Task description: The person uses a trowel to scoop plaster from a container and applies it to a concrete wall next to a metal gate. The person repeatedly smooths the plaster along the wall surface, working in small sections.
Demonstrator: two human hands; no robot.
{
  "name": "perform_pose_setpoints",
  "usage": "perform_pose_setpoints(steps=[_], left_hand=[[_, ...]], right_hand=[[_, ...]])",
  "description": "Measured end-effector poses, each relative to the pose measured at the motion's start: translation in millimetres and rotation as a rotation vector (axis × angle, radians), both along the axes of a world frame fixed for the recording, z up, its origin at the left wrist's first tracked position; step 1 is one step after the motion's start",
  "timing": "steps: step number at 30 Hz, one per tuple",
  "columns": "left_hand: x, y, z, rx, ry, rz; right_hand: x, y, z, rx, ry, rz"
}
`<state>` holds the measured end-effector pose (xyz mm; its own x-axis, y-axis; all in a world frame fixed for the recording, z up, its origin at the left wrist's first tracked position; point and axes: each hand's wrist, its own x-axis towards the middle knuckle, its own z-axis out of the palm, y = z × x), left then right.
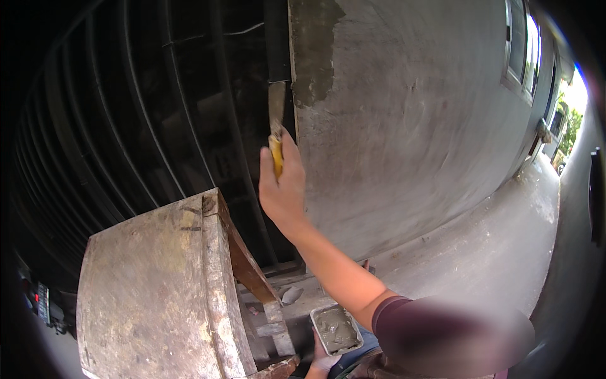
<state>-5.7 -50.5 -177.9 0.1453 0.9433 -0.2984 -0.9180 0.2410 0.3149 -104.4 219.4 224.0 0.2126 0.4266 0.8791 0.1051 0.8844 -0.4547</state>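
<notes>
My right hand [284,183] is raised and closed round the yellow handle of a putty knife [276,104]. The knife points upward, its flat blade in front of a dark upright strip beside the wall's edge; whether it touches cannot be made out. Just above and to the right, a darker, damp-looking patch of plaster [312,54] covers the wall's top corner. Low in the view, my left hand [322,360] grips the side of a pale rectangular tub [358,338]. Grey, wet mortar [338,330] fills much of it.
A paint-spattered wooden stand [145,284] is at lower left, close to my hands. Behind it runs a dark gate [126,120] with upright ribs. The grey plastered wall [404,139] stretches right to a window [521,50], above a concrete floor [467,252]. A motorcycle [47,306] shows far left.
</notes>
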Motion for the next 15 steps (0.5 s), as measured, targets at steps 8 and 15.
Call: perform_pose_setpoints(steps=[8, 15], left_hand=[[-7, -7, 28, -0.206, -0.044, -0.047], [-14, -14, 10, -0.251, -0.138, -0.030]], right_hand=[[-34, 20, 23, -0.132, 0.233, 0.081], [-31, 24, 17, -0.138, 0.279, 0.066]])
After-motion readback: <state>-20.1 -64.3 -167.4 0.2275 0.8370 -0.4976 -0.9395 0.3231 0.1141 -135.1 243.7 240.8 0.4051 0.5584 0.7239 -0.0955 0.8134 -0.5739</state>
